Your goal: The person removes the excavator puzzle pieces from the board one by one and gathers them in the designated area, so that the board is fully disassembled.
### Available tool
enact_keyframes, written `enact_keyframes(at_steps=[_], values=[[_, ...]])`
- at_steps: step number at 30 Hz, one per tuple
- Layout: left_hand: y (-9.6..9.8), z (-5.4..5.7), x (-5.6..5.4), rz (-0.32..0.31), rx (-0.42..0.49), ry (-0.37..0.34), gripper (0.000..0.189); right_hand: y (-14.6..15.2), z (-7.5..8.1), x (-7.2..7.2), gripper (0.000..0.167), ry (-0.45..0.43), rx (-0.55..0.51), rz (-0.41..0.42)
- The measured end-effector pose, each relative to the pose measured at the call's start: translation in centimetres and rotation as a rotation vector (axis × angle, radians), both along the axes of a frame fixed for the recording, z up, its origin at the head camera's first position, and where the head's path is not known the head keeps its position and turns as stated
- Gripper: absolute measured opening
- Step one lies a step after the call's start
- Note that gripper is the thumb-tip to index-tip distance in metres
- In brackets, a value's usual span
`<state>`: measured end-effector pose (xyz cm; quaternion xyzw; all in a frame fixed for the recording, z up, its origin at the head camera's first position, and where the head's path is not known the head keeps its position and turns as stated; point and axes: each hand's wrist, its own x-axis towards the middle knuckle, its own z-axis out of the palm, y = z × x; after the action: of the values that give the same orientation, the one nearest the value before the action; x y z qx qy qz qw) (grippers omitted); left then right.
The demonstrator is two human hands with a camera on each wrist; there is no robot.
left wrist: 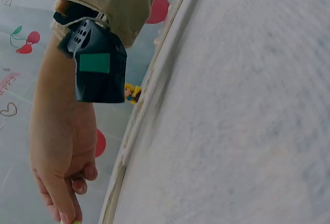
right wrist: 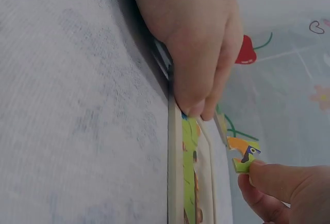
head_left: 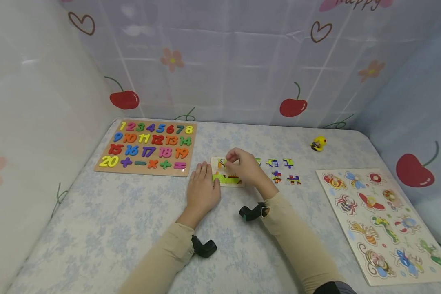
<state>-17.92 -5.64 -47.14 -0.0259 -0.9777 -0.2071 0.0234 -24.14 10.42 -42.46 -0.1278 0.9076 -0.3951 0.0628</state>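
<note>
Resting with fingers straight, the left hand (head_left: 202,188) lies at the left edge of a small puzzle tray (right wrist: 176,177), its thumb touching the tray, while the right hand (head_left: 247,166) pinches a puzzle piece (right wrist: 248,153) between thumb and finger; the right wrist view shows this piece as orange, green and dark blue, held clear of the tray. Beige sleeves (head_left: 297,239) reach in from the bottom of the frame, and a black angled camera (head_left: 204,247) sits at the left cuff, with another at the right cuff. At the lower right, a pale board (head_left: 426,278) carries pictures of insects and other animals in rows. The tray is near the middle of the frame, with lime-green picture pieces along its lower part. Just right of the right hand, four loose pieces (head_left: 293,179) lie apart from one another, and part of another green shape shows beside the hand. Left of centre, a tan board (head_left: 147,172) holds coloured numbers from 1 to 20 and arithmetic signs. Farther back on the pale blue-patterned surface (head_left: 125,212), right of centre, stands a small yellow toy (head_left: 318,143). Behind everything hangs a pale sheet (head_left: 220,81) printed with cherries, hearts and flowers.
</note>
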Motion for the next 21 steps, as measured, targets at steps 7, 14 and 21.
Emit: enact_keyframes(at_steps=[7,14,21], values=[[0.1,0.2,0.1,0.001,0.001,-0.003,0.063,3.5,0.9,0.8,0.014,-0.021,0.050,-0.031],[0.1,0.4,0.1,-0.006,0.006,-0.026,0.063,7.3,1.1,1.6,0.016,-0.071,0.121,-0.060],[0.1,0.3,0.1,-0.004,0.025,-0.045,0.063,9.4,0.4,2.0,0.015,-0.055,0.146,-0.049]])
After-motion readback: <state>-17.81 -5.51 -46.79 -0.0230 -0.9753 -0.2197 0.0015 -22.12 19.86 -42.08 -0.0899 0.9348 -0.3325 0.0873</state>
